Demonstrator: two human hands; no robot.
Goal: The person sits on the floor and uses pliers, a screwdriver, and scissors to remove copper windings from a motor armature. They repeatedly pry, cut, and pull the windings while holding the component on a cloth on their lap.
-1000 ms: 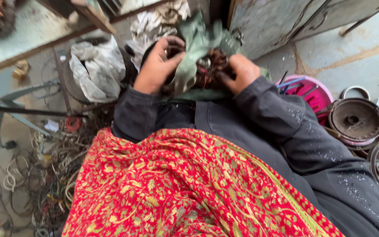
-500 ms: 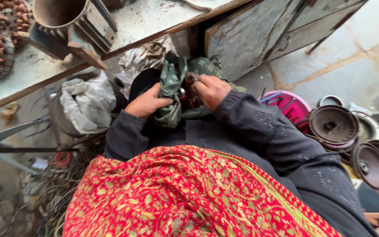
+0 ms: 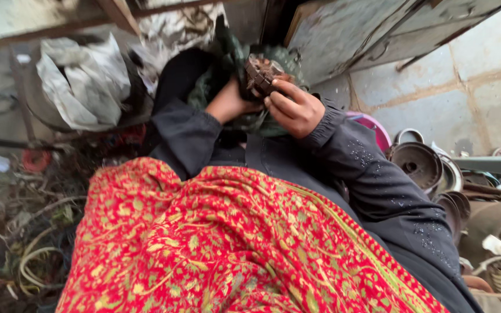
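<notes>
Since half a second ago, both hands have lifted the rusty metal part [image 3: 262, 74] clear of the green cloth [image 3: 227, 75].
Right hand [image 3: 294, 107] pinches it; left hand [image 3: 227, 103] closes beneath. Loosening could drop it toward the metal bowls [image 3: 416, 165] right of the cloth.

Green cloth [image 3: 236, 87] now peeled back — rusty ridged metal part [image 3: 260, 74] exposed, right hand [image 3: 294, 108] gripping it, left hand [image 3: 229, 102] shifted beneath.
</notes>
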